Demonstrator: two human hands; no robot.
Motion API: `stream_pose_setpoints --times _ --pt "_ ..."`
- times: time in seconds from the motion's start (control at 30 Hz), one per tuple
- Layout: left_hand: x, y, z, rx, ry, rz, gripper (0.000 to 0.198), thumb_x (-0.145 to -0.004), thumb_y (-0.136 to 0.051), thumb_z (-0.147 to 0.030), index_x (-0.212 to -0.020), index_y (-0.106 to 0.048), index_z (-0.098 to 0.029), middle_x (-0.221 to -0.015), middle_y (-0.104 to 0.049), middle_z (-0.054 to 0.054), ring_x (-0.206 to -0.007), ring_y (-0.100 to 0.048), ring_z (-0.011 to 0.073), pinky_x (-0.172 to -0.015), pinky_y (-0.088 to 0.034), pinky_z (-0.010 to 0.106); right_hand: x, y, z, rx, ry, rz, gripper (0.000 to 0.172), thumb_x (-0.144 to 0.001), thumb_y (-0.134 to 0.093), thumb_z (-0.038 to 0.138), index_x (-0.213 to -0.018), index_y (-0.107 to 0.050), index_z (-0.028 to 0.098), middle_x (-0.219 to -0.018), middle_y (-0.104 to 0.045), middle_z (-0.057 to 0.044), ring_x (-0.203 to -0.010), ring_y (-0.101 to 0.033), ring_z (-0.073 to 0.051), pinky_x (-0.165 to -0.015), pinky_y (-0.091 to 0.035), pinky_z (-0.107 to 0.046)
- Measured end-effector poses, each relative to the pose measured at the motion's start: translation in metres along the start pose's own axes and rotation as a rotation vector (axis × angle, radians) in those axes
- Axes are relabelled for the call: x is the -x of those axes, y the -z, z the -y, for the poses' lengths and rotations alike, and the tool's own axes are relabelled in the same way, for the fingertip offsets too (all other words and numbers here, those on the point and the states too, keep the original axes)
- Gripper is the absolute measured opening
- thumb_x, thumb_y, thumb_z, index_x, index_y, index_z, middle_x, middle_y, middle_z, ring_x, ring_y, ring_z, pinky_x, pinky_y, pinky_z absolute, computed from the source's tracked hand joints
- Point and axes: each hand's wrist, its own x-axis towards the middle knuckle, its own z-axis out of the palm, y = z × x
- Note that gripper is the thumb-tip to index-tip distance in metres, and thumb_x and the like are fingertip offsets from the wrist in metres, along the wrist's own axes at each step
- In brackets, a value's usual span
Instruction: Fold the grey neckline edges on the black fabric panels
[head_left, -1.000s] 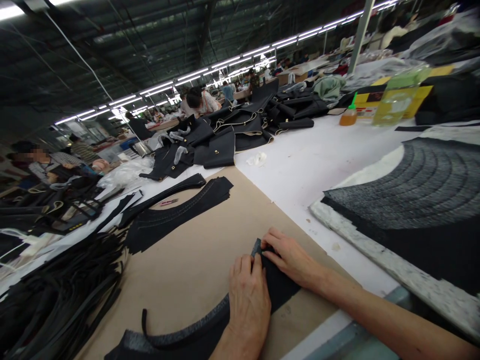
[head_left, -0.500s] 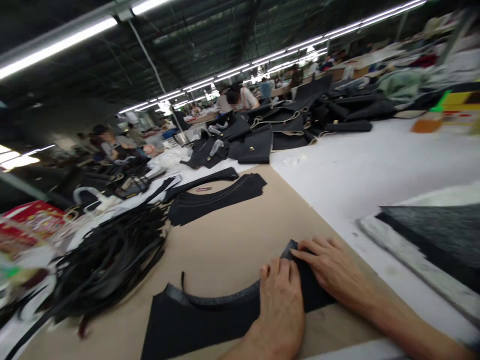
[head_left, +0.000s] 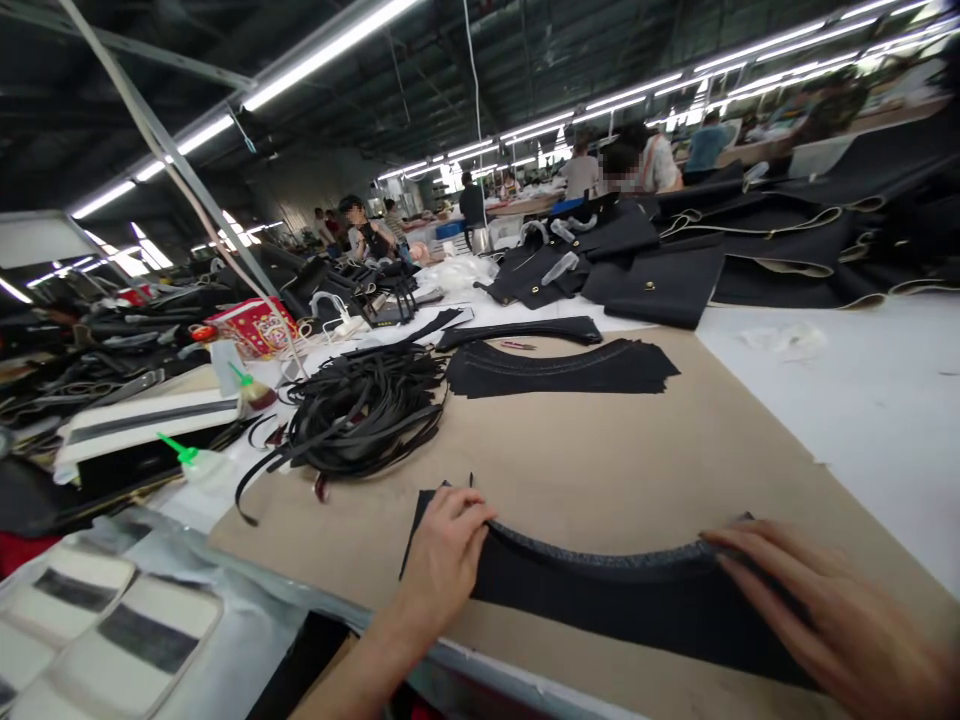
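Lower centre: left hand [head_left: 446, 548] touches curved black piece [head_left: 592, 595]; lower right: right hand [head_left: 832, 605], blurred, at its other end — whether either grips, cannot tell.

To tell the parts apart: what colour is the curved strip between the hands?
The curved strip is mottled grey, best seen in the head view.

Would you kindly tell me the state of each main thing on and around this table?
Curved black piece: flat, hollow edge facing away from the person
Left hand: on the piece's left end
Right hand: at its right end, blurred
Black strips: tangled in a heap
Stack of curved pieces: piled, edges uneven
Black panels: heaped loosely
Nearer green-nozzled bottle: nozzle on, contents unclear
Ceiling light: lit
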Motion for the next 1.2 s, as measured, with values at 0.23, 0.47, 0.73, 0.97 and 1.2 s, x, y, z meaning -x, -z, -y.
stream_pose_setpoints --times 0.23,0.47,0.73,0.97,1.2 --pt "-0.014 0.016 0.036 -0.184 -0.123 0.235 0.024 -0.08 -0.065 -0.009 -0.094 -0.068 -0.028 -0.105 -0.059 0.0 -0.106 -0.049 0.0188 -0.092 -0.038 0.035 -0.031 -0.055 0.111 -0.18 0.164 0.351 0.031 -0.096 -0.038 0.022 -0.12 -0.056 0.028 -0.108 -0.061 -0.007 -0.094 -0.059 -0.022 -0.082 -0.053 -0.039" --pt "-0.023 0.014 0.044 -0.152 -0.176 0.301 0.008 -0.079 -0.071 -0.02 -0.084 -0.065 -0.024 -0.1 -0.058 0.0 -0.103 -0.048 0.0195 -0.086 -0.031 0.037 -0.022 -0.077 0.107 -0.058 0.23 0.372 0.042 -0.087 -0.039 0.004 -0.124 -0.054 0.018 -0.107 -0.058 -0.01 -0.091 -0.055 -0.023 -0.082 -0.05 -0.041" --pt "-0.034 0.03 0.044 -0.126 -0.09 0.336 0.014 -0.073 -0.075 -0.024 -0.074 -0.062 -0.02 -0.096 -0.057 0.0 -0.101 -0.048 0.0191 -0.085 -0.026 0.037 -0.02 -0.08 0.111 -0.042 0.225 0.297 0.044 -0.086 -0.036 0.001 -0.124 -0.054 0.015 -0.111 -0.05 -0.013 -0.095 -0.05 -0.024 -0.077 -0.047 -0.039" --pt "-0.036 0.034 0.045 0.16 0.251 0.508 0.014 -0.077 -0.062 -0.029 -0.071 -0.056 -0.018 -0.071 -0.058 -0.003 -0.073 -0.051 0.0137 -0.068 -0.032 0.028 -0.02 -0.082 0.106 -0.082 0.199 0.353 0.04 -0.087 -0.041 0.003 -0.123 -0.053 0.017 -0.103 -0.053 -0.009 -0.089 -0.049 -0.024 -0.078 -0.043 -0.042" --pt "-0.058 0.021 0.066 0.364 0.488 0.702 0.025 -0.063 -0.064 -0.039 -0.062 -0.056 -0.016 -0.049 -0.044 -0.006 -0.049 -0.036 0.0094 -0.048 -0.023 0.024 -0.026 -0.077 0.106 -0.136 0.173 0.374 0.035 -0.091 -0.036 0.006 -0.119 -0.054 0.019 -0.101 -0.053 -0.008 -0.088 -0.049 -0.022 -0.078 -0.041 -0.04"
